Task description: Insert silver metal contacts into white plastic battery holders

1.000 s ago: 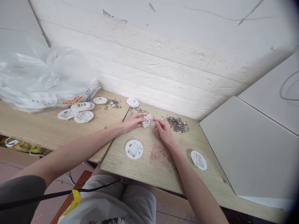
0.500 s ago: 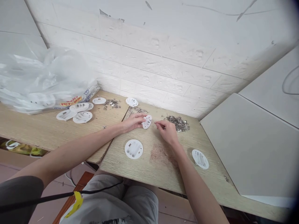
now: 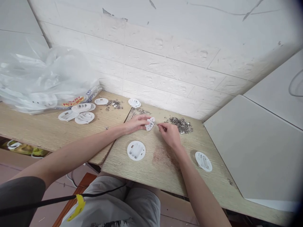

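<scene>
My left hand (image 3: 137,123) is closed on a round white plastic battery holder (image 3: 150,125), held tilted up above the table with its slotted side showing. My right hand (image 3: 169,132) pinches a thin metal tool that looks like tweezers (image 3: 156,124). Its tip meets the right side of the holder; whether it grips a small part there is too fine to see. Just behind my right hand lies a heap of small metal contact pieces (image 3: 181,125). A second battery holder (image 3: 136,150) lies flat in front of my left hand, with metal springs along its near edge.
Another white holder (image 3: 203,161) rests at the right, near a large pale panel (image 3: 255,148). At the left, several holders (image 3: 84,118) are piled beside a clear plastic bag (image 3: 47,78). Further metal bits (image 3: 115,104) and a holder (image 3: 134,103) lie along the white wall (image 3: 151,72).
The holder in my left hand has turned slightly, and the tool tip stays at its right side. The whole view has shifted a little; the things on the table lie as before.
</scene>
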`<state>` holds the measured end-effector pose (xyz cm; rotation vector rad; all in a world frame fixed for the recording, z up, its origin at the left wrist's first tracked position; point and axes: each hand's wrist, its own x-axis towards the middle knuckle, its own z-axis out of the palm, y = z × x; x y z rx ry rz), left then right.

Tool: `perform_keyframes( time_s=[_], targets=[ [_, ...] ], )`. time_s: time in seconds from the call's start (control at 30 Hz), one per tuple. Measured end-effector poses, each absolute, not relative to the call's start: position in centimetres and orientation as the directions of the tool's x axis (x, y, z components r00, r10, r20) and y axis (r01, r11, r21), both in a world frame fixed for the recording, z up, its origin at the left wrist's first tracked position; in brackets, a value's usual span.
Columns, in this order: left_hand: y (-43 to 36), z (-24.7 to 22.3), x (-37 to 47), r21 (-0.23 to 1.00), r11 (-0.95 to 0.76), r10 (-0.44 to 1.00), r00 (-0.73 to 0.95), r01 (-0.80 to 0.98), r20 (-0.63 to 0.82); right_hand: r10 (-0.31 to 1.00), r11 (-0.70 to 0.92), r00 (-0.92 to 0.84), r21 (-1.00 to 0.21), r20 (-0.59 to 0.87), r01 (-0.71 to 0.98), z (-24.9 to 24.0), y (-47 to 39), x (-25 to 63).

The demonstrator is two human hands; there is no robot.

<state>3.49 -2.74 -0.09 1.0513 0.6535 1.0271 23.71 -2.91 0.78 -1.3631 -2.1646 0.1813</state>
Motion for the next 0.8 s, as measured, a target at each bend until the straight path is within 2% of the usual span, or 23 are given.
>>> perform_keyframes(
  time_s=[0.8],
  targets=[
    [-2.81,0.10,3.47,0.921,0.158,0.915,0.403,-0.357,0.000,0.878,0.441,-0.310,-0.368,0.363,0.819,1.47,-3.35,23.65]
  ],
)
